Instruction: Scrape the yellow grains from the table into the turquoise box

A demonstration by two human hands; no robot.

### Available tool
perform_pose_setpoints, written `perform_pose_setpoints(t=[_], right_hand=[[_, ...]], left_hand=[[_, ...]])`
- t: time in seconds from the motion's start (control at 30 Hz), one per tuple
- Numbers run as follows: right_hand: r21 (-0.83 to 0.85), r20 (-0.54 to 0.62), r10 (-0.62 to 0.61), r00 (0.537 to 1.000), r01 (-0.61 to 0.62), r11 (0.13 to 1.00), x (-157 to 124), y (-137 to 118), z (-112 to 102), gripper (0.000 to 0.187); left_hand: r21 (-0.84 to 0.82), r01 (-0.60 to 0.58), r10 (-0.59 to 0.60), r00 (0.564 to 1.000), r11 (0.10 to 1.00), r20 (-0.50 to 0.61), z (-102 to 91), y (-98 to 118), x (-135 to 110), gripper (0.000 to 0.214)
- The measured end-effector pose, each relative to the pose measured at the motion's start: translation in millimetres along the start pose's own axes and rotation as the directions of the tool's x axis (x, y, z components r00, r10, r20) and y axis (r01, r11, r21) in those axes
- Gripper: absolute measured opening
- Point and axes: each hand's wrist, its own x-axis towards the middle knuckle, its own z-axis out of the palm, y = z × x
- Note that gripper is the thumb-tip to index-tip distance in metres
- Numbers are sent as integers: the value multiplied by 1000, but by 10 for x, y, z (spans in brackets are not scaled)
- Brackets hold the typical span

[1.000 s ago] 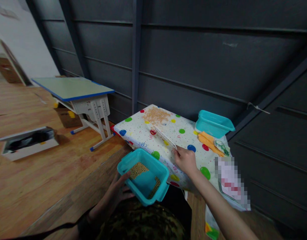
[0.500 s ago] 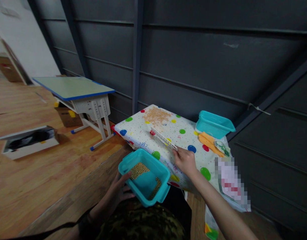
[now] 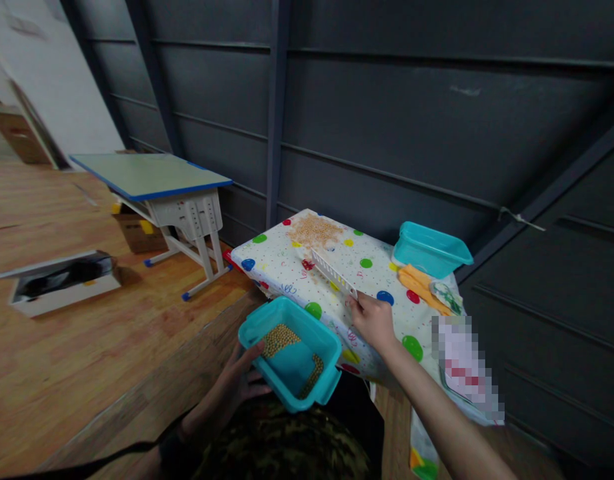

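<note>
Below the near table edge, my left hand (image 3: 244,373) grips a turquoise plastic basin (image 3: 293,365) by its left side, thumb over the rim. Yellowish beans (image 3: 281,340) lie in one corner of it, and more are along its right wall. Over the table, my right hand (image 3: 373,321) is closed on one end of a long white strip with a row of slots (image 3: 331,272). The strip's far end points toward a spread of small pale grains or crumbs (image 3: 314,230) on the patterned tablecloth (image 3: 267,267).
A second turquoise basin (image 3: 431,250) stands at the table's back right, by an orange cloth (image 3: 419,283) and a round green-and-white item (image 3: 445,297). A blurred-out pinkish packet (image 3: 464,367) lies nearer. Left are a desk (image 3: 151,175) and an open white box (image 3: 67,283). A dark wall (image 3: 387,120) borders the table.
The white strip in my right hand has shifted slightly right and turned, so more of its slotted face shows. My left hand and the basin stay nearly still.
</note>
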Motion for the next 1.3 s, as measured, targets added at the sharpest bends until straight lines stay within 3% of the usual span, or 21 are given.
perform_pose_setpoints(t=[0.2, 0.37, 0.53, 0.77, 0.9, 1.3], right_hand=[[70, 42, -66, 997, 63, 996, 4, -22, -23, 43], [67, -20, -73, 997, 74, 995, 18, -24, -34, 42], [63, 53, -100, 994, 97, 993, 25, -68, -79, 39], [148, 38, -191, 981, 184, 972, 28, -176, -158, 50], [196, 18, -222, 975, 214, 957, 24, -207, -160, 53], [348, 2, -247, 969, 231, 909, -159, -364, -365, 36]], left_hand=[[6, -5, 5, 1000, 1000, -16, 13, 15, -31, 120], [11, 6, -5, 1000, 1000, -25, 12, 16, -38, 115], [5, -9, 9, 1000, 1000, -19, 34, 28, -66, 109], [-18, -30, 29, 999, 999, -34, 35, -19, -28, 124], [-19, -25, 24, 998, 1000, -53, 20, -26, 17, 114], [1, -45, 45, 999, 999, -28, 57, 120, -48, 109]])
